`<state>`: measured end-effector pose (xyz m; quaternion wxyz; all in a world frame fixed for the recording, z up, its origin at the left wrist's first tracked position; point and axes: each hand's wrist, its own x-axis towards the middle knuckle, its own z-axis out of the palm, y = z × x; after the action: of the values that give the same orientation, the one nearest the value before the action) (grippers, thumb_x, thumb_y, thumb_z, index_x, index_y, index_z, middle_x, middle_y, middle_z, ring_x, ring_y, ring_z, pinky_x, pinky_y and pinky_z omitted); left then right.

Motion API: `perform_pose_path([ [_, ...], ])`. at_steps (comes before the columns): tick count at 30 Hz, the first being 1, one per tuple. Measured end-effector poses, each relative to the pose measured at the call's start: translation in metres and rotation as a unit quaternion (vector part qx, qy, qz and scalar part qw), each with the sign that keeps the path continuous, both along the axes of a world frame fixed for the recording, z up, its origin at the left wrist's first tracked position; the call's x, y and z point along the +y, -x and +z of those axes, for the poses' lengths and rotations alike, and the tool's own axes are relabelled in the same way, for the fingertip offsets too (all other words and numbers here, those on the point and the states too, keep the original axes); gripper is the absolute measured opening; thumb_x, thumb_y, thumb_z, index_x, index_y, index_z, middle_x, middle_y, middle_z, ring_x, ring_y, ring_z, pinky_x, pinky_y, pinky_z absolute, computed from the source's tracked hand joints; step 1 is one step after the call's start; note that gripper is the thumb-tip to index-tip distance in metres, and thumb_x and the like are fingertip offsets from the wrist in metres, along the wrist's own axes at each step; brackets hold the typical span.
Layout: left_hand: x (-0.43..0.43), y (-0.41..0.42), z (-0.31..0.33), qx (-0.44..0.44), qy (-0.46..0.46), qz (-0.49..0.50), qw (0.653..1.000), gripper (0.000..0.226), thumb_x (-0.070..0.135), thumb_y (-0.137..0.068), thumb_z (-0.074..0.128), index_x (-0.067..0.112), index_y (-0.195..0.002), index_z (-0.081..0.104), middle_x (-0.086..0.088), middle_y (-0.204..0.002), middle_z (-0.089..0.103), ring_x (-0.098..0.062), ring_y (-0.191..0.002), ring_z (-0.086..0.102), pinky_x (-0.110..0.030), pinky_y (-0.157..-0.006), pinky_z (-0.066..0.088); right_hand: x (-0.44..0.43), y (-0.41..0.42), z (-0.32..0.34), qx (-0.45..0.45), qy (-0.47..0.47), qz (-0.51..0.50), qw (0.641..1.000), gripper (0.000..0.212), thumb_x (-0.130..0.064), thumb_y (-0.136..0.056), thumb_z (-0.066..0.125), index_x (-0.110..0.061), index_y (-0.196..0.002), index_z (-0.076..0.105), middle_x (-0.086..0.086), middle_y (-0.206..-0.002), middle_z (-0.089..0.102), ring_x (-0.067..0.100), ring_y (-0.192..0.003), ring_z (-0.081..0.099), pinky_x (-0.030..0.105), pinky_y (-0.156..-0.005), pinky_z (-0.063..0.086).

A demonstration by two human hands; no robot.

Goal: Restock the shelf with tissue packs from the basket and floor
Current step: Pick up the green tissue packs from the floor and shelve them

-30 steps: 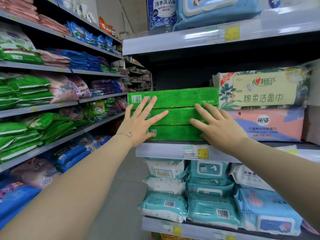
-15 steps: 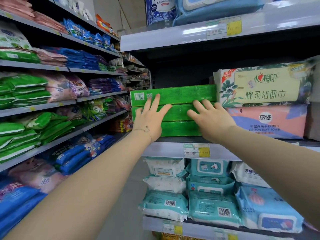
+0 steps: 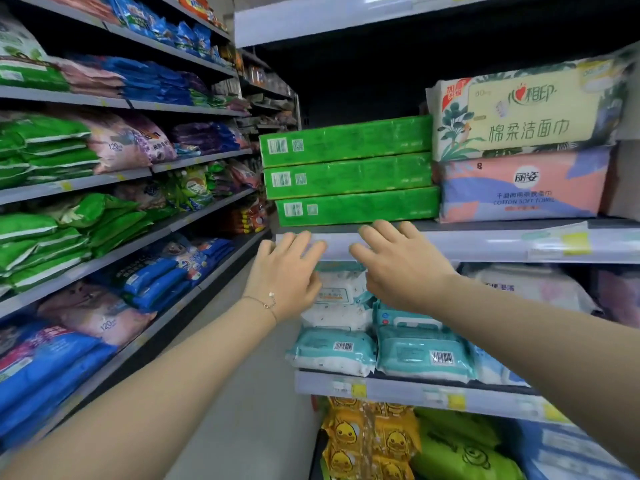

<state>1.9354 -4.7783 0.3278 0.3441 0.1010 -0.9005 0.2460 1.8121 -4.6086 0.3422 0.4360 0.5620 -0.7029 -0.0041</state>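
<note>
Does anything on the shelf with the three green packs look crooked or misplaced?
Slightly: the green packs are not flush; the bottom pack sits further right than the two above. Nothing else stands out.

light is bright, white and even, and falls from above. the shelf edge strip (image 3: 485, 245) carries a pale glare band along its front. the upper shelf (image 3: 329, 19) is washed out by the same glare. the bay behind the green tissue packs (image 3: 346, 174) is in deep shadow, near black. the left hand (image 3: 284, 271) and right hand (image 3: 398, 268) are blurred at the fingertips. the price labels (image 3: 575, 242) are smeared and unreadable. the wet wipe packs (image 3: 422, 355) are sharper; their barcodes resolve. wide-angle distortion bends shelf lines at both side margins, and detail softens toward the corners. shadows on the floor (image 3: 256, 410) are faint.
</note>
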Motion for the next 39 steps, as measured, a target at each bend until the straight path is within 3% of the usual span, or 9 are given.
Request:
perform_pose_path([
  [10, 0.006, -0.063, -0.140, -0.095, -0.132, 0.095, 0.982, 0.047, 0.045, -0.064, 0.043, 0.019, -0.101, 0.056, -0.004, -0.095, 0.062, -0.025, -0.080, 0.060, -0.036, -0.060, 0.041, -0.027, -0.059, -0.122, -0.139, -0.061, 0.055, 0.987, 0.040, -0.027, -0.058, 0.073, -0.011, -0.092, 0.060, 0.010, -0.090, 0.060, 0.031, -0.079, 0.056, 0.037, -0.061, 0.043],
  [14, 0.010, -0.085, -0.195, -0.184, -0.209, 0.120, 0.953, 0.051, 0.047, -0.058, 0.045, 0.023, -0.099, 0.064, -0.001, -0.092, 0.062, -0.022, -0.079, 0.062, -0.035, -0.059, 0.043, -0.037, -0.082, -0.180, -0.196, -0.101, 0.058, 0.974, 0.043, -0.030, -0.056, 0.075, -0.013, -0.092, 0.060, 0.009, -0.089, 0.059, 0.031, -0.079, 0.057, 0.039, -0.062, 0.046],
  [17, 0.012, -0.101, -0.233, -0.234, -0.254, 0.130, 0.930, 0.057, 0.046, -0.061, 0.042, 0.023, -0.108, 0.063, -0.003, -0.101, 0.062, -0.024, -0.087, 0.064, -0.036, -0.064, 0.045, -0.041, -0.096, -0.223, -0.221, -0.148, 0.062, 0.962, 0.048, -0.032, -0.052, 0.075, -0.013, -0.092, 0.057, 0.009, -0.087, 0.058, 0.030, -0.078, 0.056, 0.039, -0.062, 0.046],
  [21, 0.017, -0.123, -0.278, -0.316, -0.298, 0.167, 0.885, 0.058, 0.044, -0.084, 0.046, 0.026, -0.137, 0.032, 0.001, -0.135, 0.039, -0.021, -0.122, 0.040, -0.040, -0.087, 0.034, -0.040, -0.110, -0.271, -0.251, -0.201, 0.052, 0.945, 0.046, -0.031, -0.050, 0.078, -0.014, -0.090, 0.062, 0.008, -0.085, 0.059, 0.029, -0.076, 0.057, 0.037, -0.060, 0.045],
  [26, 0.028, -0.146, -0.334, -0.382, -0.347, 0.176, 0.838, 0.057, 0.043, -0.086, 0.047, 0.027, -0.137, 0.027, 0.002, -0.136, 0.036, -0.021, -0.125, 0.035, -0.042, -0.093, 0.033, -0.042, -0.131, -0.319, -0.346, -0.262, 0.006, 0.901, 0.052, -0.032, -0.049, 0.081, -0.015, -0.094, 0.063, 0.008, -0.088, 0.059, 0.029, -0.079, 0.058, 0.039, -0.064, 0.047],
  [29, 0.040, -0.159, -0.373, -0.435, -0.386, 0.190, 0.791, 0.065, 0.049, -0.084, 0.052, 0.026, -0.138, 0.025, 0.000, -0.138, 0.035, -0.024, -0.126, 0.033, -0.045, -0.096, 0.032, -0.039, -0.144, -0.345, -0.413, -0.305, -0.012, 0.858, 0.048, -0.025, -0.081, 0.059, -0.015, -0.126, 0.045, 0.009, -0.123, 0.047, 0.030, -0.115, 0.043, 0.044, -0.093, 0.036],
  [32, 0.056, -0.170, -0.412, -0.476, -0.416, 0.202, 0.748, 0.078, 0.054, -0.076, 0.062, 0.026, -0.139, 0.024, -0.001, -0.137, 0.034, -0.026, -0.128, 0.033, -0.048, -0.099, 0.031, -0.035, -0.154, -0.372, -0.463, -0.343, -0.034, 0.817, 0.050, -0.025, -0.089, 0.047, -0.017, -0.137, 0.033, 0.007, -0.138, 0.036, 0.028, -0.128, 0.031, 0.042, -0.104, 0.025],
  [35, 0.070, -0.181, -0.445, -0.508, -0.426, 0.223, 0.715, 0.092, 0.052, -0.071, 0.071, 0.023, -0.142, 0.019, -0.004, -0.144, 0.027, -0.027, -0.133, 0.029, -0.049, -0.103, 0.030, -0.027, -0.160, -0.393, -0.488, -0.359, -0.037, 0.795, 0.049, -0.028, -0.089, 0.047, -0.017, -0.135, 0.035, 0.008, -0.138, 0.036, 0.027, -0.130, 0.031, 0.041, -0.105, 0.026],
  [39, 0.076, -0.190, -0.479, -0.570, -0.421, 0.243, 0.663, 0.117, 0.048, -0.073, 0.072, 0.019, -0.150, -0.010, -0.009, -0.158, -0.003, -0.031, -0.144, 0.007, -0.054, -0.110, 0.016, -0.008, -0.168, -0.423, -0.498, -0.376, -0.043, 0.780, 0.046, -0.024, -0.089, 0.047, -0.017, -0.134, 0.037, 0.007, -0.135, 0.039, 0.027, -0.126, 0.035, 0.039, -0.099, 0.029],
])
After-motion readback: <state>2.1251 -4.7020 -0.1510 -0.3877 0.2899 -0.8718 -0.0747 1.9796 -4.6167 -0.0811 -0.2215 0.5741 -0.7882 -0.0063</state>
